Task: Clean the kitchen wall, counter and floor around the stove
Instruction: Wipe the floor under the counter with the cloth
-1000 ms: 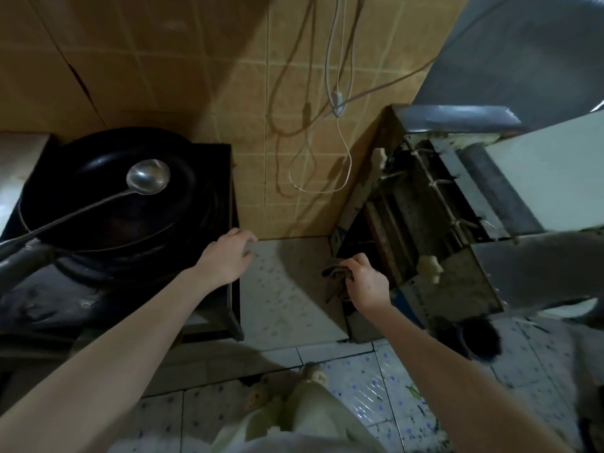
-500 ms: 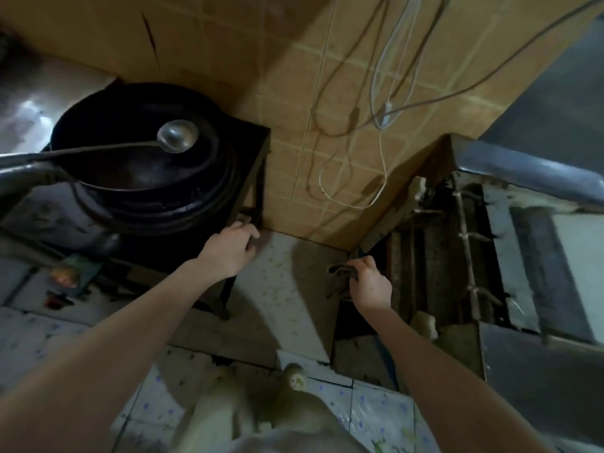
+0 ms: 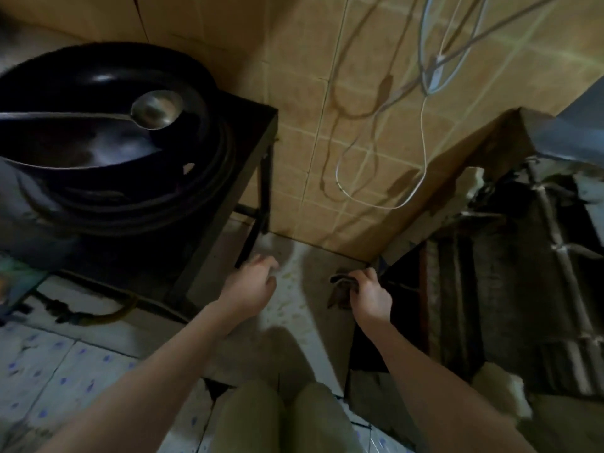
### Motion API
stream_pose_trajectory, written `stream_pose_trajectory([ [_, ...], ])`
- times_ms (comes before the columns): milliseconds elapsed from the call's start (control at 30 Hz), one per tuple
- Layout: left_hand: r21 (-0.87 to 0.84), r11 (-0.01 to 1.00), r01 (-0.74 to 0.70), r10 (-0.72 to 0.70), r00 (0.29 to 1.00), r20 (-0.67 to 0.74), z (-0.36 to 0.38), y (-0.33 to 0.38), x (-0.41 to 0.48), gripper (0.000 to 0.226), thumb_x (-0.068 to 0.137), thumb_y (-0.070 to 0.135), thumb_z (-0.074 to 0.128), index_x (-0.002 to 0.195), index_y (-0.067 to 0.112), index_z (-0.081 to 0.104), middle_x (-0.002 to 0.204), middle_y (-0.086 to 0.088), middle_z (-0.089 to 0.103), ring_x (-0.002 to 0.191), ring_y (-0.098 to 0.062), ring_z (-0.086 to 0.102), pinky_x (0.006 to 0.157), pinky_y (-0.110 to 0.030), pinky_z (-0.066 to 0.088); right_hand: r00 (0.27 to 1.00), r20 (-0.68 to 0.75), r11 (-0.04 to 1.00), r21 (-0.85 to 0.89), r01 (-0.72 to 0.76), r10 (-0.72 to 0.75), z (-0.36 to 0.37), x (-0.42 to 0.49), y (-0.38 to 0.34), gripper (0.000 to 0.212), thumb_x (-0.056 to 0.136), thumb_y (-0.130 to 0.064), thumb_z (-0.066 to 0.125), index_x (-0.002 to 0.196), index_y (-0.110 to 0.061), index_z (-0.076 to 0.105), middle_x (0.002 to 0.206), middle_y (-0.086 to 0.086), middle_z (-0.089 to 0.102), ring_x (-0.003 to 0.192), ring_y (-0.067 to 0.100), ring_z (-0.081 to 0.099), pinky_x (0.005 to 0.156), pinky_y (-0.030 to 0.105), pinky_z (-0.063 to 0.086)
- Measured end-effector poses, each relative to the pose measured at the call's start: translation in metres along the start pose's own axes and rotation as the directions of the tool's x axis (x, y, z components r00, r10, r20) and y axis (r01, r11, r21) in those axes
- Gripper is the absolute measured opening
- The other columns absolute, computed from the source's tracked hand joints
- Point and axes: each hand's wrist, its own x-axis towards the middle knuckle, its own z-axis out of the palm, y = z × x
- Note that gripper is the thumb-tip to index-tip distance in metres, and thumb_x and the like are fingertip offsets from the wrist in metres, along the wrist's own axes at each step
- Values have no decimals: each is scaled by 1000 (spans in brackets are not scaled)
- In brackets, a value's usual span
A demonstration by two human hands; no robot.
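Note:
A black stove stand [image 3: 248, 148] carries a black wok [image 3: 98, 125] with a steel ladle [image 3: 157, 109] lying in it. To its right lies a speckled floor slab [image 3: 294, 289] below the tan tiled wall [image 3: 327, 125]. My left hand [image 3: 251, 289] hovers over the slab just off the stand's leg, fingers loosely curled and holding nothing. My right hand [image 3: 369, 295] is shut on a dark rag [image 3: 341, 289] pressed near the slab's right edge.
Loose cables [image 3: 421, 125] hang down the wall. A grimy metal machine [image 3: 506, 273] stands at the right. A hose [image 3: 98, 317] runs along the floor under the stove. My legs [image 3: 287, 416] are at the bottom centre on patterned floor tiles [image 3: 49, 371].
The view has dropped lower and closer to the floor. My left hand has come off the stove stand's corner and now hangs over the slab. The right hand stays on the rag.

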Motion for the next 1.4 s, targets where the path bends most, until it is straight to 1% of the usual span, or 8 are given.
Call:
stream_pose_trajectory([
  [233,56,998,31,-29,999,-33,104,-53,76,25,94,17,44,118,20,52,119,-1,50,109,-24,53,88,-36,44,999,22,999,28,44,-44,122,60,27,28,91,-15,50,116,-26,55,112,3,45,77,31,62,56,31,39],
  [400,291,956,46,10,982,-186,168,-99,138,32,96,22,43,127,21,46,127,-2,49,117,-24,49,97,-38,40,997,36,997,44,62,-64,212,100,47,33,88,-9,54,118,-21,55,117,4,44,84,30,62,72,34,49],
  [533,335,940,71,8,974,-227,229,-147,192,38,95,22,43,133,23,42,132,-3,47,119,-24,48,95,-37,41,981,-85,972,140,187,-177,290,135,65,17,91,-4,49,100,-15,60,98,1,49,75,9,52,61,8,39],
  [633,233,965,122,-60,965,-255,276,-185,225,38,95,18,44,133,21,42,130,-5,46,117,-25,48,91,-37,43,989,-141,901,421,107,-51,349,157,78,17,94,-16,47,84,-22,60,84,6,61,74,17,62,67,26,47],
  [767,134,986,96,-52,953,-299,321,-228,263,39,93,11,46,131,16,46,129,-8,48,115,-25,49,97,-39,42,981,-154,942,294,161,-119,407,187,87,22,92,-16,50,93,-29,69,104,10,63,98,30,59,86,46,48],
  [867,210,972,103,-32,948,-317,337,-251,281,39,93,13,45,131,17,46,129,-7,49,117,-25,48,98,-39,40,981,-100,943,272,190,-169,434,207,84,29,91,-4,47,116,-12,60,116,12,53,100,31,53,85,44,47],
  [1167,260,957,126,-50,958,-281,339,-287,315,38,95,13,40,132,17,44,131,-5,47,121,-22,43,100,-34,35,978,-186,917,367,155,-91,471,261,74,19,89,-15,52,103,-24,62,111,5,57,101,27,57,90,48,47],
  [1400,298,949,107,-8,949,-315,329,-301,337,38,97,18,39,135,14,43,138,-5,41,123,-22,41,105,-32,30,961,-242,902,372,219,-133,484,299,38,32,87,-7,54,118,-15,59,119,3,49,96,28,58,86,41,49],
])
